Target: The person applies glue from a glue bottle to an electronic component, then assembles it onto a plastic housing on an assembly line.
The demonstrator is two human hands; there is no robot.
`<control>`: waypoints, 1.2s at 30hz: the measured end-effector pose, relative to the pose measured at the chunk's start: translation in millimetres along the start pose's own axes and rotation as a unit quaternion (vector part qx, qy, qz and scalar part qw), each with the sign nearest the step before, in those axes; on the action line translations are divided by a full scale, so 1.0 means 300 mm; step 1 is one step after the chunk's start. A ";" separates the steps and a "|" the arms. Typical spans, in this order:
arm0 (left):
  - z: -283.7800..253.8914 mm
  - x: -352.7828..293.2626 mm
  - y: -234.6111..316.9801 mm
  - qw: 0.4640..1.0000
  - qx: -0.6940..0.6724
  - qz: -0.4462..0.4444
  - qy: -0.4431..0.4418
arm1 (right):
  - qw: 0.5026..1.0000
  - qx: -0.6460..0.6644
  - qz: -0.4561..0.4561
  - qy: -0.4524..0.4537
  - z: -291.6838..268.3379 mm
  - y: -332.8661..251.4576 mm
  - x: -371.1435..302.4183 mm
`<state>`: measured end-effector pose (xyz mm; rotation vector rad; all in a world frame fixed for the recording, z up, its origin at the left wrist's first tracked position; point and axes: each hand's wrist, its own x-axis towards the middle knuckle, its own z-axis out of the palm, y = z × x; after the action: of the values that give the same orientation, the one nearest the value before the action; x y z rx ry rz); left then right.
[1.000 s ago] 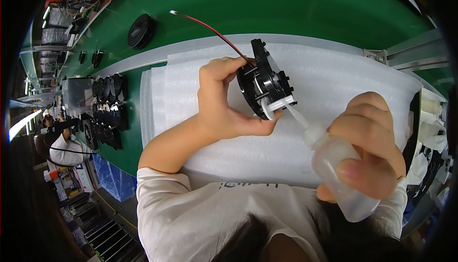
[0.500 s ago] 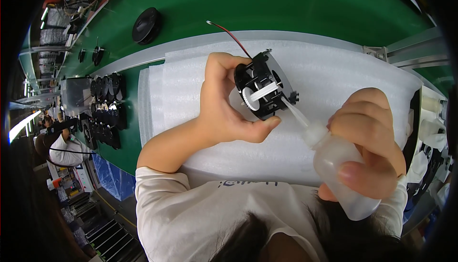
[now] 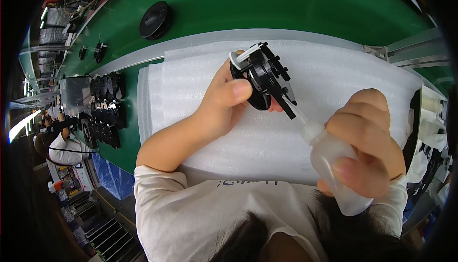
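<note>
A black plastic gear assembly (image 3: pixel 260 81) is raised above the white foam sheet, with my left hand (image 3: pixel 220 100) closed round its left side. My left thumb presses on the near face. A white toothed gear (image 3: pixel 234 60) and a white ribbed shaft (image 3: pixel 251 54) now sit at its upper left. In my right hand (image 3: pixel 365 131) is a translucent squeeze bottle (image 3: pixel 339 175), tilted so its thin nozzle (image 3: pixel 298 118) points up and left. The nozzle tip reaches the lower right edge of the assembly; whether it touches, I cannot tell.
Under my hands lies the white foam sheet (image 3: pixel 191 78). Beyond a metal rail runs a green belt (image 3: pixel 267 4) carrying a round black part (image 3: pixel 156 20). Several black parts (image 3: pixel 106 111) stand in rows at left. A person (image 3: pixel 67 148) sits far left; a bin (image 3: pixel 429 133) stands right.
My left hand has turned the assembly, bringing its white gear and shaft to the top; the red and black wire is out of sight. The round part on the belt has shifted right.
</note>
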<state>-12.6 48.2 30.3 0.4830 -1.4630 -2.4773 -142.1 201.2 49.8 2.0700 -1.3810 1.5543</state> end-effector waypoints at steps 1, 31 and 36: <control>0.001 0.009 0.004 0.999 0.029 -0.002 -0.015 | 1.000 0.000 0.001 0.000 -0.003 -0.001 0.000; -0.085 0.448 0.087 0.934 0.261 0.048 0.239 | 0.604 0.641 0.452 0.140 0.061 0.230 -0.062; -0.075 0.386 0.090 0.932 0.276 0.031 0.234 | 0.623 0.575 0.494 0.195 0.070 0.212 -0.022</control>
<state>-109.9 -23.7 24.8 1.0234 -1.8876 -1.6957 -177.5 156.9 13.3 0.7935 -1.5399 3.8341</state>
